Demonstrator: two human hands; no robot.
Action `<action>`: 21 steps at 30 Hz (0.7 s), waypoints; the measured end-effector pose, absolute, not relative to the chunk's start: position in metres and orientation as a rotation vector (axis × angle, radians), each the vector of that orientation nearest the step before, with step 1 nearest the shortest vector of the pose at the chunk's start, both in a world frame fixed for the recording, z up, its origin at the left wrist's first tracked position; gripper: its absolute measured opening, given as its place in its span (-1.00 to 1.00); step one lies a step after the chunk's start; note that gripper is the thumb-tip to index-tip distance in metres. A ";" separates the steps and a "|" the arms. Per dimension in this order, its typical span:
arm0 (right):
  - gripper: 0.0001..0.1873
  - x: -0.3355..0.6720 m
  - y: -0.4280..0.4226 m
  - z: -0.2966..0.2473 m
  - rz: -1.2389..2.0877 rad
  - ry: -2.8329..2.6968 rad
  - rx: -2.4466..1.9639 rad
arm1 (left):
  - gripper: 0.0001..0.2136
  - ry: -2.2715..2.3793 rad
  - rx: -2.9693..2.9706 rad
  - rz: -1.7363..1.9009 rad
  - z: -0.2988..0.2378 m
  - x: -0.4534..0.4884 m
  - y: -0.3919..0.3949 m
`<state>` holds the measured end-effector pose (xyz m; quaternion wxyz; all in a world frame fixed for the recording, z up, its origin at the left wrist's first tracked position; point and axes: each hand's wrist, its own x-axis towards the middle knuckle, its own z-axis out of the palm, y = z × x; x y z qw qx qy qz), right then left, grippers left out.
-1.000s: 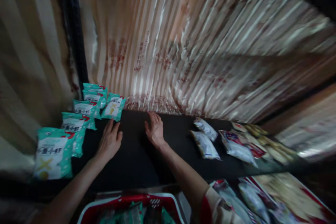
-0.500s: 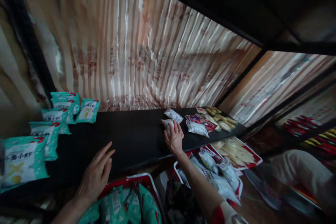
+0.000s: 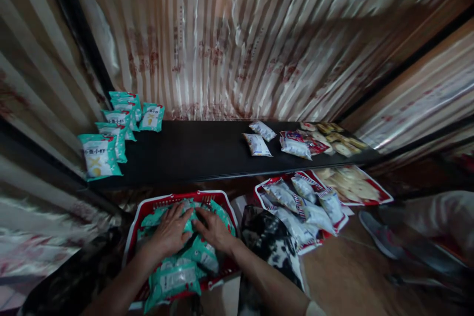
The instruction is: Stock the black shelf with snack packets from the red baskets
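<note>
Both my hands are down in a red basket [image 3: 136, 221] on the floor, filled with teal snack packets [image 3: 174, 276]. My left hand [image 3: 171, 230] lies on the packets with fingers curled around one. My right hand [image 3: 214, 229] rests beside it, fingers pressed onto the same heap. Above them runs a black shelf [image 3: 200, 150]. At its left end stand several teal packets [image 3: 99, 155] in a row. White packets [image 3: 257, 144] lie at its right part.
A second red basket [image 3: 259, 188] of white packets sits right of mine. A tray of biscuits [image 3: 350, 185] lies beyond it. Another person's leg and shoe [image 3: 377, 237] are at the right. Striped foil sheeting backs the shelf.
Both hands left the black shelf and dropped into the red basket. The view tilted down and pulled back from the shelf.
</note>
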<state>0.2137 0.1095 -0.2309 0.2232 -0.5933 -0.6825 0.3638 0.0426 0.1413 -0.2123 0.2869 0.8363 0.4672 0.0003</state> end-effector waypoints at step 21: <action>-0.42 0.211 0.151 -0.195 1.284 -1.569 -1.467 | -0.49 1.050 2.299 0.187 -0.183 0.024 0.173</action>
